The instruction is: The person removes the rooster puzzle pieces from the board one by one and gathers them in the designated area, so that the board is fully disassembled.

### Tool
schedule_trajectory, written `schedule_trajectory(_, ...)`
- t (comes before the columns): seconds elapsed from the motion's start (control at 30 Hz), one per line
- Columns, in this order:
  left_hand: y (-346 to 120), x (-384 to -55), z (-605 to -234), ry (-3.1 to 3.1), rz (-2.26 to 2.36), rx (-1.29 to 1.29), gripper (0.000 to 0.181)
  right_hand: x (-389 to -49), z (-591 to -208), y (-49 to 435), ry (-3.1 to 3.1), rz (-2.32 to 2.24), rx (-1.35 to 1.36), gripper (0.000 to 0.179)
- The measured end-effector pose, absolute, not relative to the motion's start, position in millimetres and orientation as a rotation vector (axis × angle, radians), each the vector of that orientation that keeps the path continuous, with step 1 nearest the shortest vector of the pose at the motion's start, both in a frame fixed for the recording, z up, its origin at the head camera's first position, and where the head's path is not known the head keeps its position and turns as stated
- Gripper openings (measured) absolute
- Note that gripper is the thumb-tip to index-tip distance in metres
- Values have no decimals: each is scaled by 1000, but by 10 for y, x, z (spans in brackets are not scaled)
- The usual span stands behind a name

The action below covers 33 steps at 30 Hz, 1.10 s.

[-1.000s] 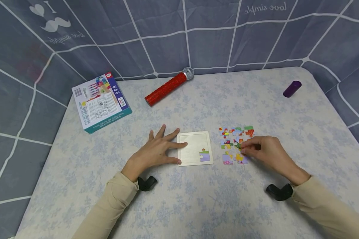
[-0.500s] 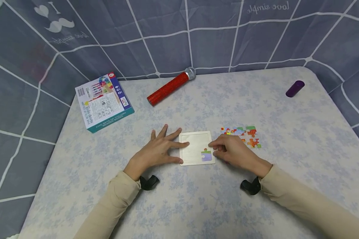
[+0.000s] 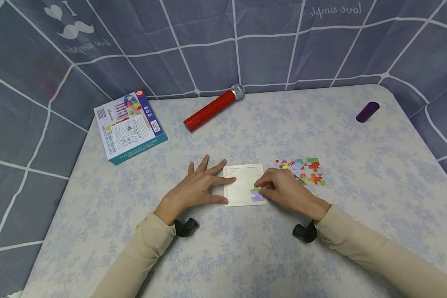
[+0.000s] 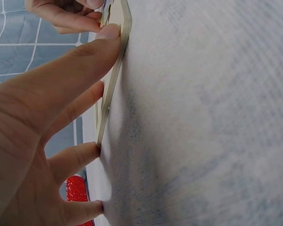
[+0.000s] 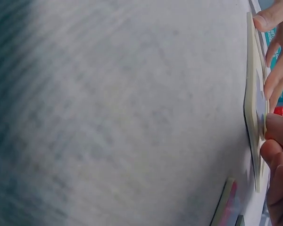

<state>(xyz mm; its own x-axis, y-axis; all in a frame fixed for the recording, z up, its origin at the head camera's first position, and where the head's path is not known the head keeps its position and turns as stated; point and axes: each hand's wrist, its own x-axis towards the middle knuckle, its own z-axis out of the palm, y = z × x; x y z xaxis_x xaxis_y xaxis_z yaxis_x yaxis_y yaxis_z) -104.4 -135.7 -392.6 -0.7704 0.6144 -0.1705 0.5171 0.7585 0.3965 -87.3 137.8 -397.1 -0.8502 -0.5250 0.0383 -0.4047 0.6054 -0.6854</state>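
A pale square puzzle tray (image 3: pixel 242 171) lies flat on the table, with a purple-and-green jigsaw piece (image 3: pixel 258 195) in its lower right corner. My left hand (image 3: pixel 195 188) has its fingers spread; the thumb and a finger rest on the tray's left rim, which the left wrist view shows from the side. Over the tray's right part, my right hand (image 3: pixel 284 188) pinches with thumb and forefinger; the puzzle piece between them is mostly hidden by the fingertips. More colourful puzzle pieces (image 3: pixel 313 164) lie in rows to the right, partly covered by this hand.
A red glittery microphone (image 3: pixel 212 109) lies behind the tray. At back left is a bead craft box (image 3: pixel 130 126), and a small purple cylinder (image 3: pixel 367 112) lies at back right. A grey tiled-pattern cloth (image 3: pixel 268 54) hangs behind the table.
My right hand has moved left from the loose pieces to the tray's right side, its fingertips now over the tray. My left hand has stayed on the left rim.
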Motion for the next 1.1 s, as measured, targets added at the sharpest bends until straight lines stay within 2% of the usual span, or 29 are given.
schedule_trajectory(0.2, -1347, -1038, -3931, 2658, 475, 874, 64, -880, -3951, 1369, 2637, -1111, -640, 9)
schedule_trajectory(0.6, -1332, -1044, -3915, 2648, 480, 861, 65, -872, -3881, 1458, 2511, -1226, -427, 9)
schedule_trajectory(1.1, -1354, -1040, -3921, 2640, 491, 866, 65, -827, -3784, 2149, 2579, -1102, -239, 13)
